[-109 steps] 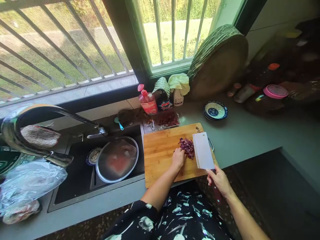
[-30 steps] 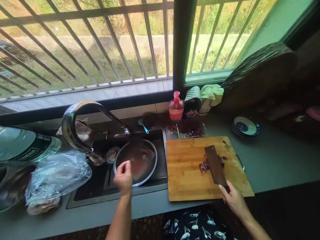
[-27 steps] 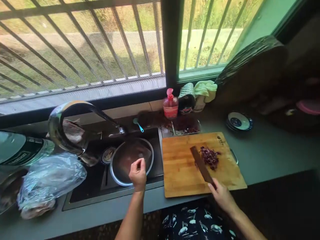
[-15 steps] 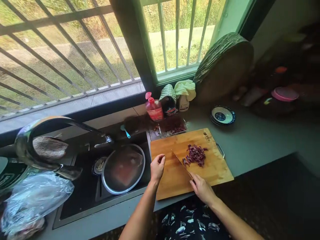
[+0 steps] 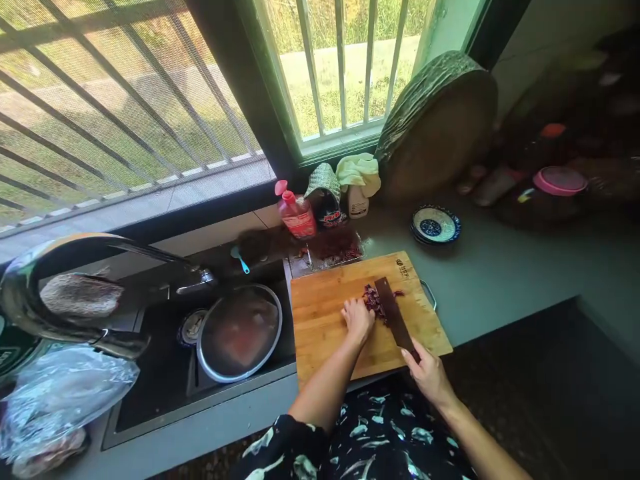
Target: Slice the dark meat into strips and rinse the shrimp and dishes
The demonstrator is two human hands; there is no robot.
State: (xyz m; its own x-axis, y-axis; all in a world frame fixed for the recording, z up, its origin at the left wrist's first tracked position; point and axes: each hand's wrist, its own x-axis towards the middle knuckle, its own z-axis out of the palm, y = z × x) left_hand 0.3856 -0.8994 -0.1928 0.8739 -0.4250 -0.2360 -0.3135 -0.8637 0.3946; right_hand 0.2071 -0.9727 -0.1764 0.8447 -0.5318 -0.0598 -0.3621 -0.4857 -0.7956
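Observation:
My right hand (image 5: 429,375) grips the handle of a dark, broad-bladed cleaver (image 5: 393,312). Its blade lies tilted over a heap of chopped, dark purple-red pieces (image 5: 373,301), hiding part of them. On the heap's left side rests my left hand (image 5: 359,320), fingers bent and touching the pieces; whether it pinches any is hidden. Beneath both hands is a wooden cutting board (image 5: 320,313), with a metal handle (image 5: 429,295) at its right end. Just behind the board sits a clear plastic tray (image 5: 361,248) with dark reddish bits in it.
Left of the board, a round-rimmed basin (image 5: 204,357) stands in the dark sink (image 5: 145,393) under a curved faucet (image 5: 23,293). A pink pump bottle (image 5: 299,217) stands by the window. Small patterned bowls (image 5: 436,225) and a large round board (image 5: 443,133) are at the right back.
My left hand has moved right, from above the board onto the chopped pieces. The cleaver has shifted from the heap's left to its right, blade now flat-side up. The view has shifted slightly.

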